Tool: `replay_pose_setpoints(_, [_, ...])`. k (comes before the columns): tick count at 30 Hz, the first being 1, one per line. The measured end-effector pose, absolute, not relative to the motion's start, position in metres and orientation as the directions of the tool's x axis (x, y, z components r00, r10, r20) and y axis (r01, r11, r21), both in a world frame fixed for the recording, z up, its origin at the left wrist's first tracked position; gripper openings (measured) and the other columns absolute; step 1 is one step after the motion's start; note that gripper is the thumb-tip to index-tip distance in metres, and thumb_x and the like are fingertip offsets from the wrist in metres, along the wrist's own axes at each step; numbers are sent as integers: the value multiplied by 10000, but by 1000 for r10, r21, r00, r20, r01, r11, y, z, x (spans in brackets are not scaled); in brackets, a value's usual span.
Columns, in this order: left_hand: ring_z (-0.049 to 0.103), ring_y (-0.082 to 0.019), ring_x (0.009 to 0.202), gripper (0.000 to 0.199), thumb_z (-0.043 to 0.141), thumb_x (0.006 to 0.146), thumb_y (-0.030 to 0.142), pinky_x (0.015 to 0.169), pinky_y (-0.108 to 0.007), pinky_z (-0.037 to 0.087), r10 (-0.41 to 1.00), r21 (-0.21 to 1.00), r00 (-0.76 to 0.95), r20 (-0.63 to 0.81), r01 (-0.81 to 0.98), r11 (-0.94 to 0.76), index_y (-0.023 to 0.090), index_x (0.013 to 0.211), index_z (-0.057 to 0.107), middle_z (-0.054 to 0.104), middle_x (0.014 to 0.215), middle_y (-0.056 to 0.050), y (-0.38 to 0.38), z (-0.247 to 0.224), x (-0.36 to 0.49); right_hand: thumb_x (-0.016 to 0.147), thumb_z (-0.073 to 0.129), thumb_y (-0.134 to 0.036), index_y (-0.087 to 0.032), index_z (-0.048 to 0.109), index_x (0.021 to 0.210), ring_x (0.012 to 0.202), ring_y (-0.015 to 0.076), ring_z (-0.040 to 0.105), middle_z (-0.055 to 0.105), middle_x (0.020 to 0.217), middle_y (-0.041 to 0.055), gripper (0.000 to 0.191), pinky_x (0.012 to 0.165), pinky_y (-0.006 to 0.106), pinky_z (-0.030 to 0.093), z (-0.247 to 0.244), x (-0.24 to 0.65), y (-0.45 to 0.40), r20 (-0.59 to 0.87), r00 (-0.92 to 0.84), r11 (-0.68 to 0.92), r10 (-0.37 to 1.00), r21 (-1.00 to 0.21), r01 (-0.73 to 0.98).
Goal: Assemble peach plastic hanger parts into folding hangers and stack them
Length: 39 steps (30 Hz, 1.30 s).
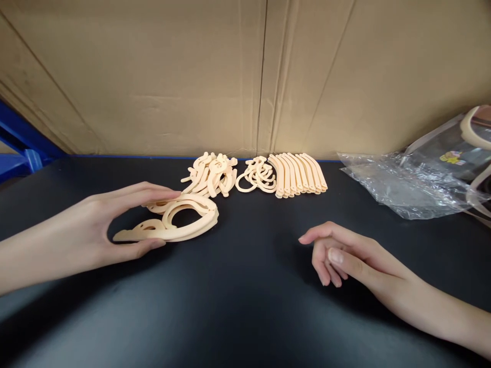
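My left hand [115,217] is around a small stack of beige plastic folding hangers [192,232] lying on the black table. Its thumb touches the near side and its fingers the far side. Loosely curled, my right hand [341,258] hovers over the table to the right with nothing in it, index finger pointing left. Behind the hangers lies a jumbled heap of beige hanger pieces [215,174]. Beside that are several loose hanger hooks [258,175], then a neat row of curved hanger arms [297,175].
A cardboard wall [172,76] stands along the back edge of the black table [238,306]. Clear plastic bags [406,189] lie at the right, with a beige curved part [470,128] by them. A blue metal frame [23,138] is at the left.
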<state>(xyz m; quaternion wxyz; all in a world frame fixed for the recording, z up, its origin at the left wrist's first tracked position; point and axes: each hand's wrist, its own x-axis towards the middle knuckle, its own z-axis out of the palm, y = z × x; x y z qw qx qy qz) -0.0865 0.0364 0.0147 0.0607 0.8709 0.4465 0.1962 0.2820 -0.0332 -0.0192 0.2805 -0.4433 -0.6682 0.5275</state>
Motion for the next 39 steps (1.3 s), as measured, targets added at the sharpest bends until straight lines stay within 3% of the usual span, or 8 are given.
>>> replay_pose_setpoints(11, [633,-155,1018,429,520,944,547,877,-228,467,795,293,553,249,740,-606,257,1253,587,646,1206,26,40,10,-92,1015,422,-446,-282,569,1154,699,106,540,603,759,-29,260,668,239,445,-14,281,-34,-111,-459,32,881,-956,292])
replay_pose_setpoints(17, [616,-170,1050,468,494,957,530,978,-293,454,796,254,562,226,755,-605,233,1316,534,633,1208,18,39,11,-92,1019,420,-434,-278,580,1141,706,101,540,601,761,-30,255,678,230,442,-14,282,-34,-110,-473,39,874,-955,294])
replay_pose_setpoints(20, [598,-196,1116,589,488,895,643,1028,-328,432,814,237,553,179,779,-581,256,1339,499,596,1282,7,41,11,-98,1019,422,-434,-276,587,1131,712,98,539,603,769,-30,254,681,228,437,-14,282,-35,-119,-473,34,873,-953,302])
replay_pose_setpoints(22, [586,-205,1152,624,510,827,704,1049,-326,416,828,218,534,169,799,-560,266,1271,518,561,1343,0,44,11,-104,1018,424,-436,-278,593,1119,716,95,537,602,768,-33,253,685,224,433,-13,282,-35,-135,-468,23,873,-949,316])
replay_pose_setpoints(24, [594,-206,1146,538,550,787,685,1027,-317,428,834,209,522,180,808,-551,262,1119,540,552,1365,-7,46,11,-110,1016,429,-439,-281,596,1111,716,92,533,599,762,-37,250,688,220,429,-12,281,-35,-142,-466,20,873,-945,326])
replay_pose_setpoints(27, [614,-212,1097,406,589,762,622,959,-321,458,817,182,536,213,799,-573,257,926,519,580,1330,-20,48,12,-116,1011,439,-446,-283,602,1103,718,92,532,601,760,-39,248,690,220,426,-10,280,-35,-152,-462,15,874,-941,338])
replay_pose_setpoints(32, [593,-239,1094,359,582,749,619,1006,-367,414,807,143,546,225,801,-582,276,854,612,630,1231,-10,48,16,-118,1004,456,-443,-275,633,1045,714,90,535,611,762,-38,248,681,221,420,-9,280,-33,-153,-474,31,867,-933,359])
replay_pose_setpoints(39, [633,-226,908,399,612,736,609,811,-316,474,792,30,573,212,806,-591,307,994,651,673,1030,21,54,15,-136,1001,477,-418,-282,653,1011,715,86,538,621,760,-45,223,676,219,411,-11,281,-34,-147,-473,51,869,-924,380])
